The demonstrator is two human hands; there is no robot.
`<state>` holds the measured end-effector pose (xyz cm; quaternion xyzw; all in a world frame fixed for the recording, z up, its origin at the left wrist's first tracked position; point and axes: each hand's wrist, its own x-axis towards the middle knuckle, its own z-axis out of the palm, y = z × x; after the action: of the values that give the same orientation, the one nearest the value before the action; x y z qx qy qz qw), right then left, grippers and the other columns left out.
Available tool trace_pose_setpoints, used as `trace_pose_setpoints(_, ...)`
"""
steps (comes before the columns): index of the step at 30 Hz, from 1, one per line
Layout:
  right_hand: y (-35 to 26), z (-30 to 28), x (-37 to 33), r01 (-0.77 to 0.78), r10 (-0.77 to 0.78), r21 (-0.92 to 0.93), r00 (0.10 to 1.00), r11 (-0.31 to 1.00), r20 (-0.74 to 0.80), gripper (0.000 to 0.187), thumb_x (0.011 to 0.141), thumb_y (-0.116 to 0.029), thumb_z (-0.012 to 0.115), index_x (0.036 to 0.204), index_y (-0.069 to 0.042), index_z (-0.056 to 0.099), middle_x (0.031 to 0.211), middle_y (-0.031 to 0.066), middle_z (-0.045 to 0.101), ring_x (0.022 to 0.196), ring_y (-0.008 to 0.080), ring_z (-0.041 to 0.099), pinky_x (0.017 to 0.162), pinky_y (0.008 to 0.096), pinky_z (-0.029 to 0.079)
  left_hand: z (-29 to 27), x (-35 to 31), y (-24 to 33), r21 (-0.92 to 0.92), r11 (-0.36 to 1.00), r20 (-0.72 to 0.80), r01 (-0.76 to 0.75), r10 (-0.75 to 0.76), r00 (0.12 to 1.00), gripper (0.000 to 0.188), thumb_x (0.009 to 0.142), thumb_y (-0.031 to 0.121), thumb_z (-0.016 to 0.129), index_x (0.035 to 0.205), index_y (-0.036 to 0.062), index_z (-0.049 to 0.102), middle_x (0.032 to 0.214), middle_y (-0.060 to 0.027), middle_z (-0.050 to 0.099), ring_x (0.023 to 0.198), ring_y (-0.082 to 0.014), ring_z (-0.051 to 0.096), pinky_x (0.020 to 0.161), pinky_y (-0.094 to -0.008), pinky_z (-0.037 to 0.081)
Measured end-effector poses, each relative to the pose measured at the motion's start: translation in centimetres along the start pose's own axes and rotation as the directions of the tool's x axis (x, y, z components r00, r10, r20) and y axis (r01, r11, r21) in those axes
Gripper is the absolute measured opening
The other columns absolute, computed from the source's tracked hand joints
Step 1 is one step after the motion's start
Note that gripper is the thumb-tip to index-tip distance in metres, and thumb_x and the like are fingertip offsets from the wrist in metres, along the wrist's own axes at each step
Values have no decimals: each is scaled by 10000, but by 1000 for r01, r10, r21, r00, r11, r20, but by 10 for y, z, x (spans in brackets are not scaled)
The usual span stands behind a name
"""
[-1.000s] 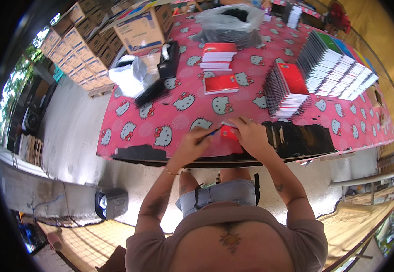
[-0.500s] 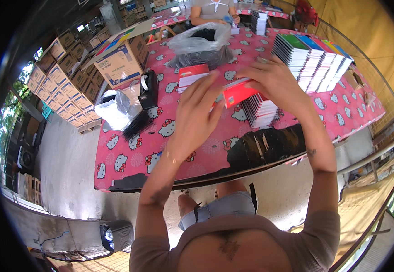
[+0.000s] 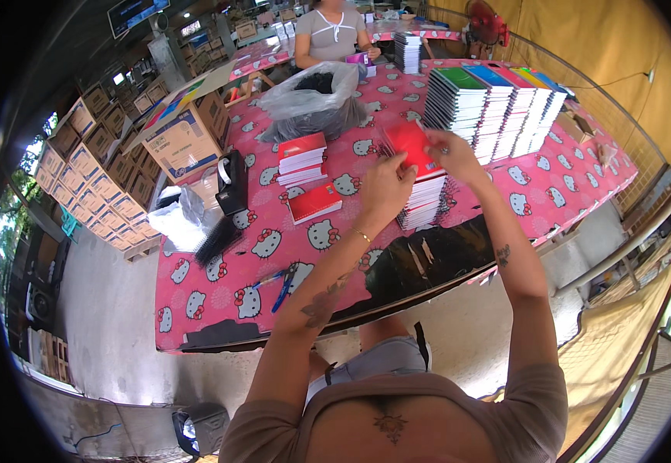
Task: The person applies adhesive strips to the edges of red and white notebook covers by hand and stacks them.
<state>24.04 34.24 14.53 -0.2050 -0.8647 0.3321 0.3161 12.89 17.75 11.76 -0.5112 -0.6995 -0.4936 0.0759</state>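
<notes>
A red notebook (image 3: 409, 142) is held over stacked notebooks (image 3: 423, 204).

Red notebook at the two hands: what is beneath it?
Beneath the red notebook is a stack of notebooks, its white page edges showing. The notebook, left hand and right hand hide much of the stack's top; whether notebook and stack touch is unclear.

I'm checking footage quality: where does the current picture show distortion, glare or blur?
Head view: the table's front edge bows; head view: daylight burns white beside the foliage, far left; head view: the held red notebook looks smeared, perhaps by motion.
</notes>
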Motion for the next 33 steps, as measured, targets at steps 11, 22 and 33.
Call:
trace_pose_setpoints(11,-10,-1,-40,282,-343,-206,853,937,-393,365,862,-200,733,1188,-43,685,1157,208,623,1077,364,616,927,415,490,-79,-37,-131,263,955,38,-134,128,991,252,876,158,678,1078,9,693,1090,-181,704,936,-348,687,822,-438,550)
trace_pose_setpoints(22,-59,107,-130,376,-361,155,925,913,-118,424,812,-47,751,1215,-36,620,1144,139,655,1075,300,625,941,402,475,-113,-78,-146,377,912,213,-163,86,973,262,878,26,606,1134,15,657,1063,-191,689,999,-385,654,847,-451,541)
trace_pose_setpoints(33,-9,201,-163,-295,112,647,945,703,309,300,879,-92,751,1134,8,630,927,6,649,873,91,596,792,255,510,-69,-205,-93,-317,880,-273,353,-441,855,362,1008,211,575,1318,24,573,1133,-153,621,1074,-235,589,868,-368,483)
